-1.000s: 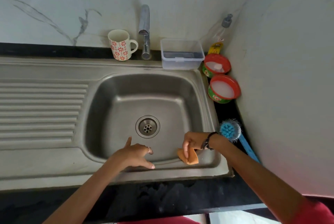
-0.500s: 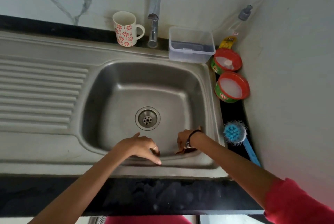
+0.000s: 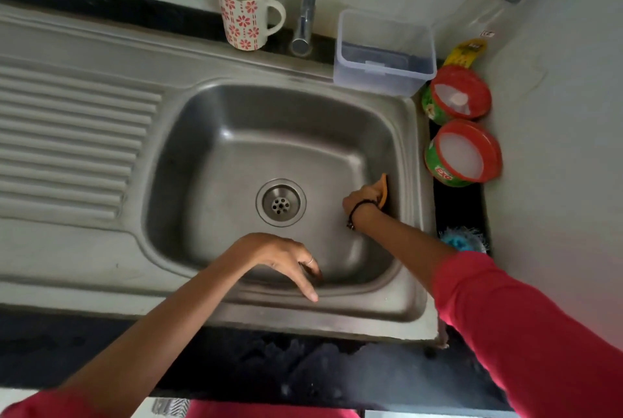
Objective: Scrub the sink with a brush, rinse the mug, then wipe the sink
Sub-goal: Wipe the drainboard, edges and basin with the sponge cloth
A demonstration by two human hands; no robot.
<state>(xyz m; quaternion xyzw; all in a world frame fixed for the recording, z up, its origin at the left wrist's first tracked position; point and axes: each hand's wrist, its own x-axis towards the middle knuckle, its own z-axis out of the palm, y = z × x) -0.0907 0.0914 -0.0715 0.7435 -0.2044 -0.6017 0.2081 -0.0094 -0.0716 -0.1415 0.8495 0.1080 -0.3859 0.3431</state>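
The right hand (image 3: 362,198) grasps an orange cloth (image 3: 383,190) and presses it on the right inner wall of the sink (image 3: 209,161). The left hand (image 3: 283,255) is released, fingers loose, w/ fingertips on the front rim. The mug (image 3: 243,9) stands behind the sink, left of the tap (image 3: 305,2); the brush (image 3: 463,240) lies on the right counter.

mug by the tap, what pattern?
The mug is white with red flowers and short red dashes in vertical columns. The head view, the only one, shows it clearly.

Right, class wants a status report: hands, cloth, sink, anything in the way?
Right hand presses orange cloth on sink's right inner wall. Left hand open, fingertips at near rim. Basin clear, nothing blocking.
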